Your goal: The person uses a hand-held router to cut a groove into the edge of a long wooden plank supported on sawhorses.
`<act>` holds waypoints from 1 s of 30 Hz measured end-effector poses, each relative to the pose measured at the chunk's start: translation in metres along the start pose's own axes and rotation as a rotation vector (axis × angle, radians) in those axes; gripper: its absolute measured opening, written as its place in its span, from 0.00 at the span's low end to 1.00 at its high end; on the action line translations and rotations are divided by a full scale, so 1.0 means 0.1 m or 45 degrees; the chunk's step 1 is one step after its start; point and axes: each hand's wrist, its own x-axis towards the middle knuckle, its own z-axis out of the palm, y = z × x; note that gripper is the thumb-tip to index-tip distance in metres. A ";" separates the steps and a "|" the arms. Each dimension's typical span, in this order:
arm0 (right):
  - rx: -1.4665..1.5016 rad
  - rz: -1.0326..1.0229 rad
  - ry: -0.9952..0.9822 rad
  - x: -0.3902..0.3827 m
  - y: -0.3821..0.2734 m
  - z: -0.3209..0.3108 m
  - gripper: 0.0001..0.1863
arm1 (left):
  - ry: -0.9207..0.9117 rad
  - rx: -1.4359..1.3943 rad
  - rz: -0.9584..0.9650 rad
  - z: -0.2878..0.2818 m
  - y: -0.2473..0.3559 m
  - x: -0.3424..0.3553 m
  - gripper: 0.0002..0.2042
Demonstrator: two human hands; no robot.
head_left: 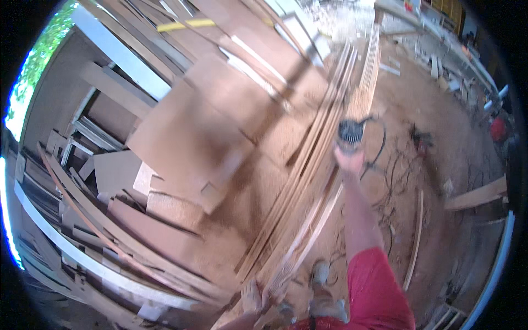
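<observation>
My right hand (350,158) is closed around a dark power tool (350,133) with a round, vented top and a black cable. The tool sits on a long, narrow wooden board (313,223) that runs away from me; beyond it the wood is strewn with shavings (360,102). Near the lower edge, my left hand (252,296) lies at the near end of the wood, its fingers stretched out and a little blurred. Right beside the board, on its left, several long grooved wooden strips (300,181) lie parallel.
Large brown sheets (187,132) lie left of the strips. Stacked planks and offcuts (115,236) fill the far left. Cables (393,181) tangle on the dusty floor at right, near another dark tool (422,140). A wooden beam (476,195) juts in from the right.
</observation>
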 end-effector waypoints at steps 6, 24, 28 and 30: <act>0.110 -0.201 0.109 -0.92 0.29 -0.13 0.32 | 0.047 -0.035 0.033 0.07 0.05 0.09 0.43; -0.141 0.077 0.030 -3.74 -0.05 -0.40 0.36 | 0.268 -0.156 0.151 0.13 0.02 0.01 0.39; -0.268 0.210 0.014 -3.97 -0.18 -0.45 0.39 | 0.201 -0.287 0.120 0.21 -0.14 0.04 0.39; -0.203 0.243 0.007 -4.18 -0.26 -0.45 0.39 | 0.068 -0.490 0.153 0.19 -0.31 0.07 0.39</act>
